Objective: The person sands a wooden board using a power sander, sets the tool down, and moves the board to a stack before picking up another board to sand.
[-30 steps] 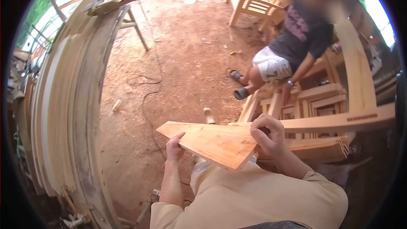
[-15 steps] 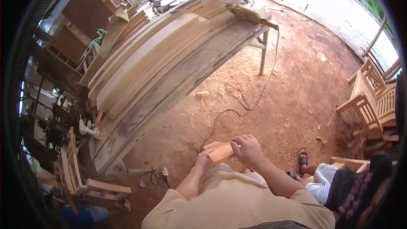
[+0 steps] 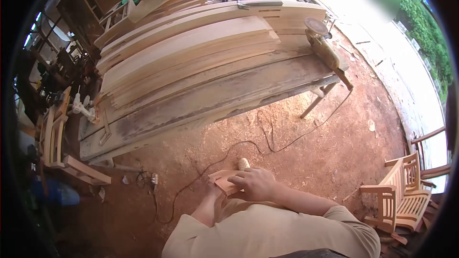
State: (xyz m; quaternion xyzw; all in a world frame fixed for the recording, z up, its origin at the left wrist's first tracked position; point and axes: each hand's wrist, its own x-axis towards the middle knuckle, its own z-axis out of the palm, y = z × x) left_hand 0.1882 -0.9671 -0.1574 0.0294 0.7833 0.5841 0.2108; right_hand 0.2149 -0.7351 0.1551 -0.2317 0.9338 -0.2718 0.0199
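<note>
Evidently, a wooden board [image 3: 228, 181] is held at six o'clock, close before the body, where its near end can be looked at. One edge is gripped by the left hand [image 3: 213, 192], whose fingers are mostly hidden, while the bent fingers of the right hand [image 3: 258, 184] are closed over the other side; by this two-sided hold the board seems to be kept steady. At eleven o'clock, long planks [image 3: 191, 43] are laid lengthwise along a bench [image 3: 167, 119], probably so that their full length is supported. A disc tool [image 3: 325, 50] is rested at two o'clock on the bench's end, its cord [image 3: 224, 155] being trailed across the ground. A slatted seat [image 3: 394, 188] is placed at four o'clock.
</note>
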